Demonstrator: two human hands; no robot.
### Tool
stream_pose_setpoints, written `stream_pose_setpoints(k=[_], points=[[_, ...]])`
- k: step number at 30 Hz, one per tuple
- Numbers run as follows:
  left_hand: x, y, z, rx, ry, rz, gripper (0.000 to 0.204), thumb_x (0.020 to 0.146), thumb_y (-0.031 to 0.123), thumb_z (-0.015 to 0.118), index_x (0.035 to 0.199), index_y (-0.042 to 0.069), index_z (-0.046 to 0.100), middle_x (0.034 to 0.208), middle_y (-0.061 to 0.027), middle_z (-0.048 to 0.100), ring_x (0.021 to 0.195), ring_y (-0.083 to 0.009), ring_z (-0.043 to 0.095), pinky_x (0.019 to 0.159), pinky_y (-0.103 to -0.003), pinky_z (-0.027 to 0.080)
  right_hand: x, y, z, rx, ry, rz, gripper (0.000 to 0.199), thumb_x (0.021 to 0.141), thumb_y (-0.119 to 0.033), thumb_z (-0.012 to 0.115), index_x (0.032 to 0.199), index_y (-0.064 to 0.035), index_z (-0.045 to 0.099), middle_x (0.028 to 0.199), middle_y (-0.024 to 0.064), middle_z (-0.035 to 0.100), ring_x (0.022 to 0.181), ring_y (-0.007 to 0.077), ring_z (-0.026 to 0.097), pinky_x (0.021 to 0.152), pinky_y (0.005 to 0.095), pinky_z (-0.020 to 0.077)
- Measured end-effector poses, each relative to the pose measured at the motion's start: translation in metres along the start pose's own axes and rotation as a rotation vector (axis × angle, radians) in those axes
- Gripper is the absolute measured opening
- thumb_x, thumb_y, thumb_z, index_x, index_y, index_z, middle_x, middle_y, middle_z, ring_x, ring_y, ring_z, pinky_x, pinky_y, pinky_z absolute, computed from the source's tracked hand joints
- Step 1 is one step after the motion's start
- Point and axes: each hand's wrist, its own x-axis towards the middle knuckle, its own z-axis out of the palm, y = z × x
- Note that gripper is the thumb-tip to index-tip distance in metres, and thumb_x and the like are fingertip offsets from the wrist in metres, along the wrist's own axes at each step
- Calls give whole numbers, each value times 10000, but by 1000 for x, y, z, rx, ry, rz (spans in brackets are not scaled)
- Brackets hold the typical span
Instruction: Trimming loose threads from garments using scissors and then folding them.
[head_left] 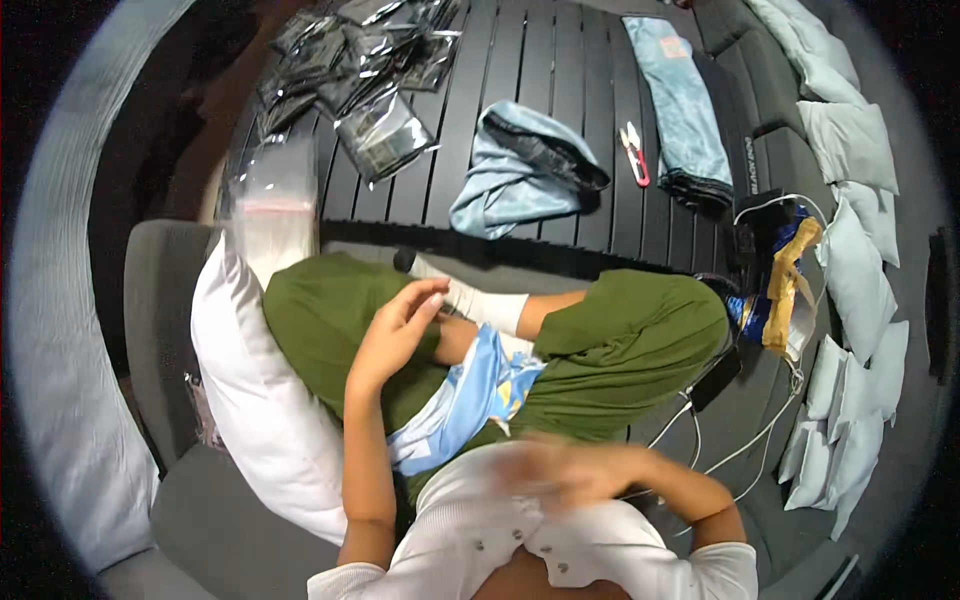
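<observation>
My left hand (pixel 394 335) hovers over my lap beside my crossed legs, its fingers loosely stretched and apart, with nothing visible in them. My right hand (pixel 565 472) is smeared by motion in front of my white top, so its fingers cannot be made out. Between the two hands, a light blue cloth (pixel 455 410) with yellow and white patterning lies rumpled across my green trousers (pixel 620 350). On the black slatted table (pixel 520 60) ahead sits a crumpled light blue fabric piece (pixel 510 185) with a black lining. Red-handled thread snips (pixel 634 157) lie to its right.
Several clear-wrapped dark packets (pixel 385 135) are heaped at the table's far left, near clear plastic bags (pixel 275 205). A folded blue fabric piece (pixel 682 100) lies at the right. White pillow (pixel 260 390) at my left; blue-and-yellow package (pixel 785 285), cables and small cushions (pixel 850 145) rightward.
</observation>
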Motion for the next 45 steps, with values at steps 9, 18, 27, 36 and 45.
stream_pose_setpoints(k=[9,18,27,36,45], points=[[-116,9,59,-709,-1088,-3,422,863,280,468,1172,-7,478,1226,-171,468,1170,-300,408,990,-371,285,-51,14,50,66,108,-17,511,829,-384,475,1206,-39,461,1283,189,386,1236,353,282,1036,480,116],[-122,-65,64,-128,-1015,80,645,748,311,584,1297,65,349,1380,-201,229,1299,-340,151,1024,-496,155,-59,48,112,524,53,-92,574,788,-274,549,1284,-55,361,1345,187,303,1284,335,209,1029,481,155],[-67,-30,51,459,-460,455,548,787,233,563,1267,62,361,1356,-224,223,1245,-399,212,1015,-434,186,-29,37,80,348,158,112,500,891,-310,391,1305,-36,331,1378,145,272,1319,295,111,1059,424,52],[-109,-45,48,166,-649,194,498,862,236,430,1299,30,306,1371,-191,236,1294,-358,149,1052,-425,149,-30,35,90,572,167,192,652,866,-546,276,1291,-60,367,1357,136,309,1299,312,170,1058,423,112],[-84,-74,71,285,-747,495,483,864,244,461,1297,64,343,1332,-158,335,1270,-354,231,1027,-429,207,23,71,21,-615,694,-52,288,690,-37,591,978,-43,588,1120,135,534,1141,323,425,943,439,348]])
